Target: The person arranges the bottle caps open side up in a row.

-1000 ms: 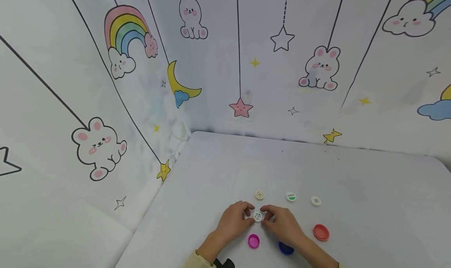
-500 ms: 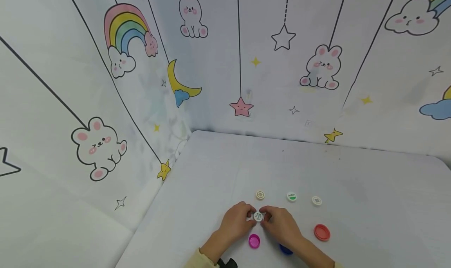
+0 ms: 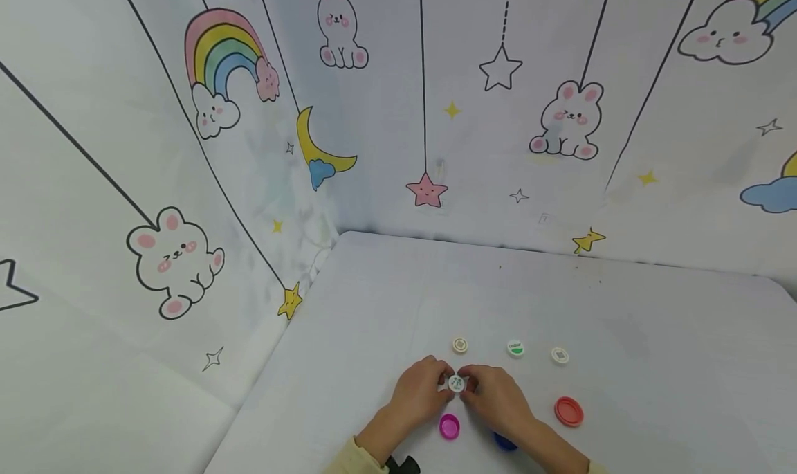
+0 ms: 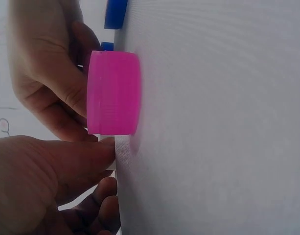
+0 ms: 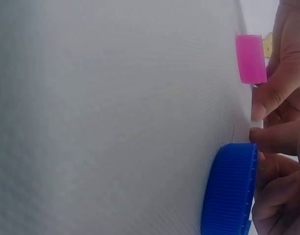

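In the head view a small white bottle cap (image 3: 456,383) with a dark print on top sits on the table between both hands. My left hand (image 3: 418,388) pinches it from the left side, thumb toward me and fingers behind. From the other side my right hand (image 3: 498,396) grips the same cap in a mirrored way. Close in front lies a magenta cap (image 3: 450,427), hollow side up; it hides part of the hands in the left wrist view. A ridged blue cap (image 5: 230,188) stands beside my right hand, partly covered by the forearm in the head view.
Behind the hands lie a cream cap (image 3: 459,345), a white cap with green print (image 3: 515,348) and a white cap with a square mark (image 3: 560,355). A red cap (image 3: 569,411) lies to the right. Cartoon-printed cloth walls (image 3: 386,128) border the white table (image 3: 411,287).
Over the last second both hands have drawn slightly closer round the white cap, the fingers now right at its sides. The other caps stay in place.
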`<state>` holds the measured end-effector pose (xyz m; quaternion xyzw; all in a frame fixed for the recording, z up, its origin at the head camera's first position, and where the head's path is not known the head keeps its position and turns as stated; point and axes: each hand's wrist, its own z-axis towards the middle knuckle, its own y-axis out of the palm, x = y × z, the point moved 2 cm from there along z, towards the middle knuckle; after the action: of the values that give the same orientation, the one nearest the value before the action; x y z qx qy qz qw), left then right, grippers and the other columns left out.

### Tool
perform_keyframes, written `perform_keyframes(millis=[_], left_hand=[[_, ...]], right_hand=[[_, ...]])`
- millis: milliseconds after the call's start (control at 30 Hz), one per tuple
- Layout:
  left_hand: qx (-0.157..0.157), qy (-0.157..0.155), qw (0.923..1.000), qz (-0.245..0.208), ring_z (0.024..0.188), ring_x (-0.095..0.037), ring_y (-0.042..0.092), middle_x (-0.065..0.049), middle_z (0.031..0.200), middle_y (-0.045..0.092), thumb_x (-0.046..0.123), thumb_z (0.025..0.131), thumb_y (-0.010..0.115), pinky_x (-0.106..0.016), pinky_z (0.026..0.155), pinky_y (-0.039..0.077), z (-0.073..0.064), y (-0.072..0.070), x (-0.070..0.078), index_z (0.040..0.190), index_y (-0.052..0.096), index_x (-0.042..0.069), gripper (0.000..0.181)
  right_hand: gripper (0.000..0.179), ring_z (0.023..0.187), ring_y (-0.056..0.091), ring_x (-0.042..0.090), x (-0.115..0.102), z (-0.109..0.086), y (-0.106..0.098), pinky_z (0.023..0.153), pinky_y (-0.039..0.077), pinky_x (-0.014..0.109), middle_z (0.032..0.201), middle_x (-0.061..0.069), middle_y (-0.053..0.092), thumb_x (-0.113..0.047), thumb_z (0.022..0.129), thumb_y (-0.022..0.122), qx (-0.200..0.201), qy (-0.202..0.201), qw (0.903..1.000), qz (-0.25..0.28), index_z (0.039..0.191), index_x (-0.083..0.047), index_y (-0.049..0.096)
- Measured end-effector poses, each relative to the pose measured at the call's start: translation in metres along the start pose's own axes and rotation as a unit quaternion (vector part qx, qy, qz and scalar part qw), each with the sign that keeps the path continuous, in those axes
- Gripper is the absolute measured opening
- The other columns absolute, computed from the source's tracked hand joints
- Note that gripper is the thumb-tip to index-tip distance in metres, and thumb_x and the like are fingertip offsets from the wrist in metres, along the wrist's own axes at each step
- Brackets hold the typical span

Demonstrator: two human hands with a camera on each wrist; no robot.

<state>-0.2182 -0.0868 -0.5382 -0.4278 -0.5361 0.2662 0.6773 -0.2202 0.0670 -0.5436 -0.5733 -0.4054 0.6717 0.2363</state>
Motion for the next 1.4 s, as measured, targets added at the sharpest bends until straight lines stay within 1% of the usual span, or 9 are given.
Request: perform_keyframes(millis=[167, 300, 500, 600, 767, 967, 1067, 1233, 1400], left_hand=[[-0.006, -0.009, 0.9999, -0.01, 0.066, -0.002, 0.043, 0.007, 0.076, 0.052, 0.017, 0.078, 0.082, -0.019, 0.06, 0.038, 0.0, 0.0, 0.001, 0.097, 0.071, 0.013, 0.023], [-0.009, -0.011, 0.9997, -0.017, 0.069, -0.001, 0.047, 0.007, 0.079, 0.055, 0.017, 0.078, 0.081, -0.02, 0.063, 0.042, -0.001, 0.0, 0.001, 0.098, 0.07, 0.012, 0.023], [-0.01, 0.005, 0.9997, -0.024, 0.074, -0.001, 0.051, 0.006, 0.083, 0.059, 0.017, 0.081, 0.079, -0.021, 0.068, 0.045, 0.0, -0.001, 0.0, 0.102, 0.069, 0.013, 0.024], [-0.008, 0.014, 0.9994, -0.03, 0.072, 0.0, 0.05, 0.006, 0.084, 0.061, 0.016, 0.082, 0.078, -0.021, 0.066, 0.044, 0.0, -0.002, 0.0, 0.102, 0.069, 0.012, 0.023], [-0.01, 0.018, 0.999, -0.04, 0.069, 0.003, 0.049, 0.006, 0.087, 0.065, 0.016, 0.084, 0.077, -0.019, 0.064, 0.043, 0.002, -0.004, 0.001, 0.103, 0.069, 0.012, 0.021], [0.004, 0.025, 0.9988, -0.042, 0.065, 0.005, 0.048, 0.006, 0.088, 0.066, 0.014, 0.083, 0.077, -0.018, 0.062, 0.043, 0.001, -0.009, 0.005, 0.104, 0.07, 0.011, 0.022], [0.011, 0.022, 0.9987, -0.044, 0.065, 0.004, 0.049, 0.005, 0.089, 0.067, 0.013, 0.083, 0.077, -0.018, 0.062, 0.042, 0.0, -0.012, 0.006, 0.105, 0.07, 0.012, 0.023], [0.024, 0.018, 0.9985, -0.045, 0.068, 0.002, 0.052, 0.004, 0.092, 0.068, 0.013, 0.084, 0.076, -0.018, 0.064, 0.043, -0.001, -0.014, 0.008, 0.108, 0.071, 0.011, 0.024], [0.032, 0.016, 0.9983, -0.046, 0.066, 0.004, 0.049, 0.004, 0.093, 0.069, 0.013, 0.085, 0.075, -0.018, 0.062, 0.042, -0.001, -0.015, 0.009, 0.112, 0.071, 0.009, 0.027]], right_hand=[[0.03, 0.058, 0.045, 0.004, -0.001, -0.001, 0.002, 0.054, 0.038, 0.022, 0.066, -0.015, 0.053, -0.012, 0.074, 0.083, 0.005, -0.009, 0.9998, -0.018, 0.102, -0.012, 0.073], [0.029, 0.059, 0.045, 0.003, -0.002, -0.001, 0.001, 0.055, 0.039, 0.022, 0.066, -0.015, 0.053, -0.012, 0.074, 0.083, 0.008, -0.013, 0.9996, -0.025, 0.101, -0.013, 0.073], [0.029, 0.061, 0.046, 0.003, -0.005, -0.002, -0.004, 0.058, 0.041, 0.023, 0.068, -0.014, 0.056, -0.015, 0.075, 0.083, 0.012, -0.016, 0.9994, -0.028, 0.102, -0.013, 0.072], [0.028, 0.062, 0.047, 0.003, -0.006, -0.003, -0.007, 0.059, 0.042, 0.023, 0.069, -0.015, 0.056, -0.016, 0.076, 0.082, 0.02, -0.019, 0.9993, -0.025, 0.102, -0.014, 0.072], [0.028, 0.063, 0.049, 0.002, -0.009, -0.005, -0.013, 0.06, 0.043, 0.024, 0.069, -0.016, 0.059, -0.016, 0.075, 0.083, 0.033, -0.023, 0.999, -0.02, 0.101, -0.016, 0.072], [0.03, 0.062, 0.054, 0.001, -0.012, -0.007, -0.019, 0.058, 0.045, 0.022, 0.073, -0.013, 0.066, -0.014, 0.076, 0.082, 0.035, -0.025, 0.999, -0.011, 0.104, -0.017, 0.071], [0.03, 0.061, 0.054, -0.001, -0.013, -0.006, -0.02, 0.056, 0.045, 0.02, 0.075, -0.013, 0.066, -0.014, 0.077, 0.081, 0.036, -0.023, 0.9991, -0.006, 0.106, -0.017, 0.071], [0.032, 0.06, 0.053, -0.002, -0.013, -0.005, -0.021, 0.057, 0.045, 0.018, 0.076, -0.014, 0.066, -0.016, 0.078, 0.081, 0.049, -0.02, 0.9986, 0.001, 0.109, -0.017, 0.072], [0.043, 0.056, 0.048, -0.004, -0.011, -0.006, -0.02, 0.053, 0.042, 0.018, 0.076, -0.014, 0.064, -0.014, 0.08, 0.08, 0.063, -0.026, 0.9976, 0.013, 0.12, -0.013, 0.068]])
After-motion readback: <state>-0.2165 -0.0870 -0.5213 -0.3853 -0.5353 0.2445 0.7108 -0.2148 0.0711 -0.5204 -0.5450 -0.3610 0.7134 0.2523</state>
